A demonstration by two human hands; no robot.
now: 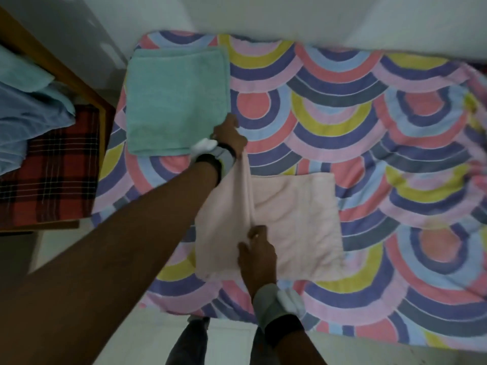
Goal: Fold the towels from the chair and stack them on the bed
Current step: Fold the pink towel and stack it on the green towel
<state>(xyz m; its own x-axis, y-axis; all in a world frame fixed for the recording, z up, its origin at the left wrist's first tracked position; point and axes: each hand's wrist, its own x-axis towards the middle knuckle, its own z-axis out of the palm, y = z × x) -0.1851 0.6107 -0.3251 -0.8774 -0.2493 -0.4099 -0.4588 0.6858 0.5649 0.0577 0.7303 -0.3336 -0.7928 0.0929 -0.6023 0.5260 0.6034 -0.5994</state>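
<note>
A pale pink towel (295,219) lies partly folded on the bed (369,114), near its front edge. My left hand (228,135) grips the towel's far left corner and holds that edge lifted off the bed. My right hand (257,252) pinches the near end of the same raised fold. A folded green towel (176,101) lies flat at the bed's far left corner, just beside my left hand. Blue towels (29,106) are heaped on the wooden chair (87,85) at the left.
The bed cover has a bright pattern of arcs. A red plaid cloth (58,167) covers the chair seat. A white wall (290,14) runs behind the bed. Pale floor (147,338) and my legs show below the bed's front edge.
</note>
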